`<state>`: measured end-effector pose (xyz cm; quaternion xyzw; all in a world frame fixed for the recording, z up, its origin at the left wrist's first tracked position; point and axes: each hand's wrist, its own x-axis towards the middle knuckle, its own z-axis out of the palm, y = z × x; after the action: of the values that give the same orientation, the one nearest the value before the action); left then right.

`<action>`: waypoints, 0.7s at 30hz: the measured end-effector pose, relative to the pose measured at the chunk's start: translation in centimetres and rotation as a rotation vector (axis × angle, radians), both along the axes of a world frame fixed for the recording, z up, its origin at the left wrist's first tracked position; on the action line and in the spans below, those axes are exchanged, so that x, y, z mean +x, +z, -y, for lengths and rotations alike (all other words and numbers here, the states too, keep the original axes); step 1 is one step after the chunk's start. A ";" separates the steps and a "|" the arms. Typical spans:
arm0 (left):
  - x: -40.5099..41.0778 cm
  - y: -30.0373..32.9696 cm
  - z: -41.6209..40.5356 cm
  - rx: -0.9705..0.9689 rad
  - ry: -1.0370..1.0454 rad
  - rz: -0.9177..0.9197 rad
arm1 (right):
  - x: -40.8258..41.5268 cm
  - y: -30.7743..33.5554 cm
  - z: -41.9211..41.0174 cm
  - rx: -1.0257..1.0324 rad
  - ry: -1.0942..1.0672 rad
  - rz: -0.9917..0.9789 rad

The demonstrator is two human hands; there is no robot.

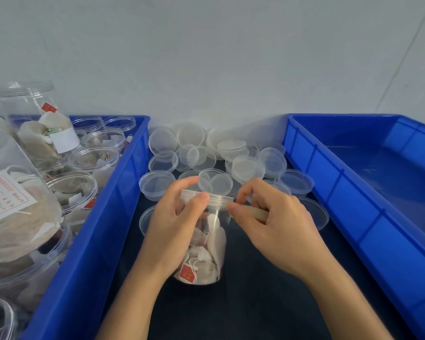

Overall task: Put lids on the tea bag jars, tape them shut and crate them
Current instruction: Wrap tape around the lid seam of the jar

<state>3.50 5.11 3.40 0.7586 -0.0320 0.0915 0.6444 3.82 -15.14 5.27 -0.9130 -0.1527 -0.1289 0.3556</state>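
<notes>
Blue crates flank a dark mat [255, 303]: left crate [96, 241] full of jars, right crate [353, 192] bare inside. Loose lids [248, 165] crowd the mat's far end. Lidded jar [206, 253] of tea bags stands centre, gripped by left hand [172, 224]; right hand [268, 222] pinches tape [259, 213] at the rim.

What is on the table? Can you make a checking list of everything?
Surface: dark tabletop.
Job's things: lidded jar of tea bags, upright; loose lids piled behind; open jars in left crate; right crate holds nothing seen.
Clutter: nothing seen.
Grippers: left hand grips the jar's neck; right hand pinches at the lid's rim, holding a tan tape roll.
Cables: nothing seen.
Surroundings: pale wall.
</notes>
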 end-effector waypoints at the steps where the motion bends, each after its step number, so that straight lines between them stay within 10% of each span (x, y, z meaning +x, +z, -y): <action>1: 0.0 0.1 0.1 0.016 0.010 0.005 | 0.0 0.0 -0.2 -0.025 0.005 0.006; 21: 0.6 0.7 0.8 0.411 0.128 0.149 | 1.1 2.3 0.5 -0.193 0.088 -0.129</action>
<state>4.09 4.31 4.12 0.8656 -0.0493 0.1794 0.4650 4.92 -15.60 7.53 -0.9418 -0.1812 -0.0390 0.2804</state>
